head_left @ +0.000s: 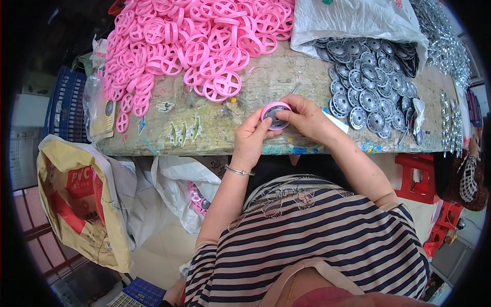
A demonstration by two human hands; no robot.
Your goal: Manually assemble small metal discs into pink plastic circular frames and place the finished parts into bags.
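Closest to my camera was the wearer's beige shirt with dark stripes, filling much of the lower view. Beyond it, from my remote seat, I saw both bare hands meeting just above the near edge of a worn, paint-flecked table. Between them was a round pink plastic ring with a dark grey plastic disc sitting within it; whether the disc was fully seated, I could not tell. The left hand, with a silvery metal bangle at its wrist, gripped the ring's left side, its thumb at the disc's lower edge. The right hand pinched the ring from the right, fingers curled around the far side and thumb resting on the disc's face.

Past the hands to the left, I had a large heap of pink plastic cross-spoked rings. To the right, a pile of grey round discs with slotted rims lay at the mouth of a white woven sack, with silver tinsel strands farther right. Below the table's left part I saw a tan paper sack and, just beside it, a white plastic bag. A red plastic stool stood at the lower right.
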